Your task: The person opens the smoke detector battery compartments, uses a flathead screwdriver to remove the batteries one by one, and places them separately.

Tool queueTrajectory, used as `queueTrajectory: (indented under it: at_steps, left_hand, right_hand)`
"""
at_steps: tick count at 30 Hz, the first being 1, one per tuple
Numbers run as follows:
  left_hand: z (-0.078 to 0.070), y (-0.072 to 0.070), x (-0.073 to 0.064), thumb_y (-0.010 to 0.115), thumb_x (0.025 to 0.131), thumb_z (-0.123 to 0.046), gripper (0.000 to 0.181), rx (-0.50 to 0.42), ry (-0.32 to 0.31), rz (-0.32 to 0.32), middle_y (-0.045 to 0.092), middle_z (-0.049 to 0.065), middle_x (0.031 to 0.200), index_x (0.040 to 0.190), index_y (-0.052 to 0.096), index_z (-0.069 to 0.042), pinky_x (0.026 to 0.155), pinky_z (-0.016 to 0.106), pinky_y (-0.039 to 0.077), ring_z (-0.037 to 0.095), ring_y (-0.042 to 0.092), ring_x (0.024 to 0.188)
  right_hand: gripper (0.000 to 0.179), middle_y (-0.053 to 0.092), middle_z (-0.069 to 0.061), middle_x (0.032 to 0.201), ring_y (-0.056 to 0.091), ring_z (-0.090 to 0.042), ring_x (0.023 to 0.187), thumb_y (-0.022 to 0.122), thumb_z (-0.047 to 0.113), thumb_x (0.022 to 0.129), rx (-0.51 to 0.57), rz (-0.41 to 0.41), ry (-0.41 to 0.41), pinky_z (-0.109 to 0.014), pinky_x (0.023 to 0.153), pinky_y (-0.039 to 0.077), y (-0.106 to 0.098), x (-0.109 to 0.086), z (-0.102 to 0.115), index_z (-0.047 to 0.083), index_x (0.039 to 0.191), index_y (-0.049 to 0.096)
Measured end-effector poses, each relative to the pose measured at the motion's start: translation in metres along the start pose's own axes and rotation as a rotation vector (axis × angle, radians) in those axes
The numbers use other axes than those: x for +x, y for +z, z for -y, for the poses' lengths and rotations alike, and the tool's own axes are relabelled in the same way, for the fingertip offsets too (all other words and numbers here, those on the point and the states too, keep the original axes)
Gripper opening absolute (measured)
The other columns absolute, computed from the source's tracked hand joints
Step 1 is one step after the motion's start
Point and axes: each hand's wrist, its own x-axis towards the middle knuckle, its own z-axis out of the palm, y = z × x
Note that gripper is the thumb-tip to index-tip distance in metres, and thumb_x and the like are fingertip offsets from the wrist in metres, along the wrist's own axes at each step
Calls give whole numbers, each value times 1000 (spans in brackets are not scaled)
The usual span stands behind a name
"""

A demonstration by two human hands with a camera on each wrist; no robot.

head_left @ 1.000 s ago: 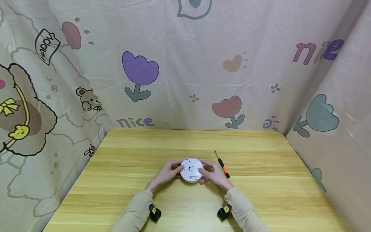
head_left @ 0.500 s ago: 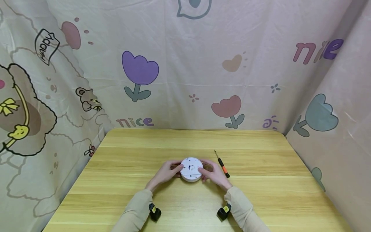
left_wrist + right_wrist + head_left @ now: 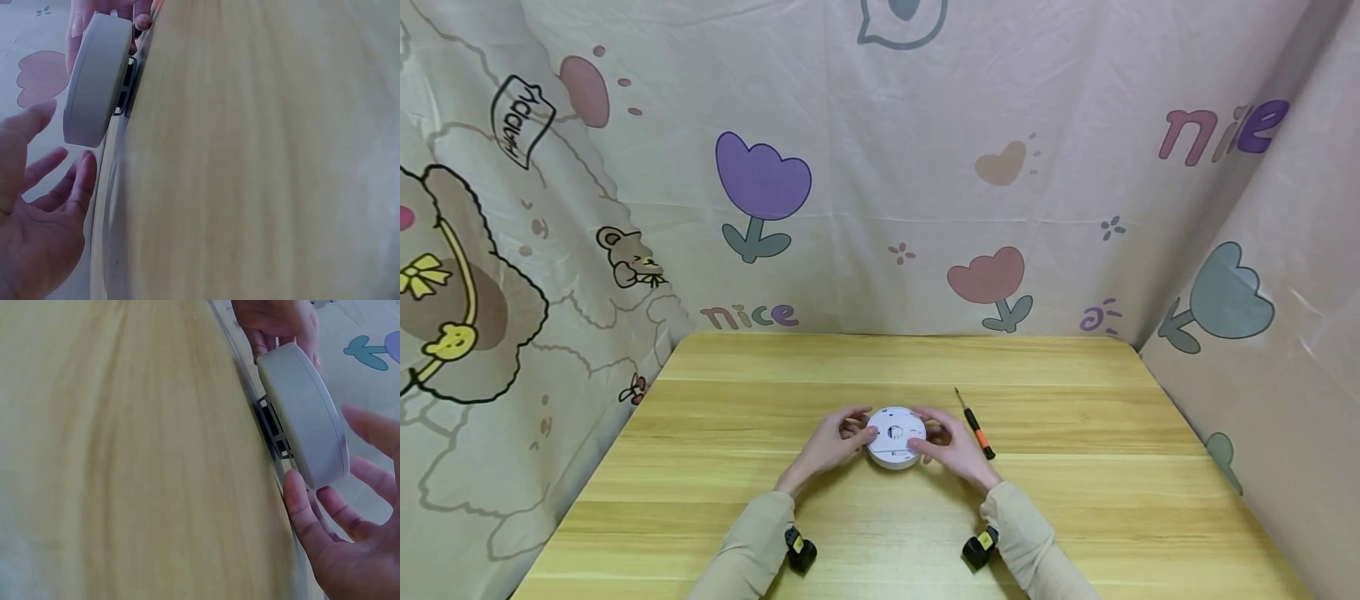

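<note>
A white round smoke detector (image 3: 892, 457) sits on the wooden table between the two hands, flat back facing up. Its side shows a pale rim, and a dark slotted part (image 3: 127, 87) lies beneath, against the tabletop. The left hand (image 3: 831, 440) is at its left edge; in the left wrist view its thumb (image 3: 39, 116) stands off the back and the fingers curve loosely just short of the rim. From the other side, the right hand (image 3: 362, 544) has fingertips right at the lower rim, its thumb (image 3: 369, 428) lifted away from the back.
A small screwdriver (image 3: 976, 427) with a black and orange handle lies right of the right hand, tip pointing away. Printed cloth (image 3: 880, 167) hangs behind and beside the table (image 3: 737, 367). Black wrist cameras (image 3: 801, 551) hang below both beige sleeves.
The smoke detector has tipped from facing the head camera to lying flatter. Both hands have loosened around it, with fingers spreading slightly from its edges. The screwdriver has stayed put.
</note>
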Motion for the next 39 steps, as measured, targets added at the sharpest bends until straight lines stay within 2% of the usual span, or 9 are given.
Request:
queueTrajectory:
  at_steps: [4,7,10,14,18,22,29,34,39]
  left_hand:
    - [-14,-4,-5,67,79,-25,54,-27,27,6,56,15,109,125,48,-5,73,21,48,20,54,86]
    - [-26,-5,-9,69,77,-21,58,-46,35,23,55,19,111,127,45,-2,80,33,50,26,55,90]
    - [-15,-1,-6,71,74,-27,62,-44,49,31,54,13,112,127,45,-8,87,37,49,23,56,95]
    - [-11,1,-5,74,71,-27,67,-81,68,67,52,15,117,127,44,-8,94,41,46,26,55,103]
    - [-24,-1,-10,75,71,-18,69,-107,81,104,48,22,121,128,41,0,96,48,43,34,52,105]
    - [-19,2,-8,76,69,-18,67,-102,101,91,50,20,122,126,43,0,94,47,44,33,52,105]
    - [-1,8,-1,76,69,-30,66,-62,86,79,52,6,123,124,47,-10,94,32,47,21,54,107]
    - [1,8,0,75,69,-32,66,-79,84,89,52,6,124,125,47,-10,95,32,46,22,54,109]
    - [-1,8,0,74,70,-32,65,-87,55,99,50,5,126,126,47,-11,97,31,45,22,52,112]
  right_hand:
    - [65,47,-17,124,55,-31,102,70,18,76,-45,14,17,-29,85,50,0,-1,3,8,132,40]
    - [66,45,-18,125,54,-33,103,70,17,75,-39,27,11,-32,86,50,0,-1,5,6,132,39]
    - [66,43,-17,127,53,-33,104,71,17,75,-31,30,16,-33,87,50,0,-1,4,6,132,40]
    - [67,43,-15,128,52,-32,105,72,18,74,-23,29,37,-33,87,50,1,0,2,7,132,40]
    - [68,42,-15,129,53,-32,105,72,17,74,-16,34,47,-29,85,50,1,0,2,7,132,39]
    - [67,42,-15,129,55,-31,102,71,16,74,-15,43,52,-27,83,50,1,0,3,6,132,38]
    - [66,47,-21,122,58,-28,92,69,12,76,0,63,21,-22,73,51,2,-2,7,2,132,36]
    - [65,50,-21,118,58,-26,88,69,13,76,7,58,29,-22,71,50,2,-1,7,3,132,37]
    - [64,46,-19,126,58,-24,87,68,13,77,50,60,62,-22,71,50,2,-1,5,5,132,37]
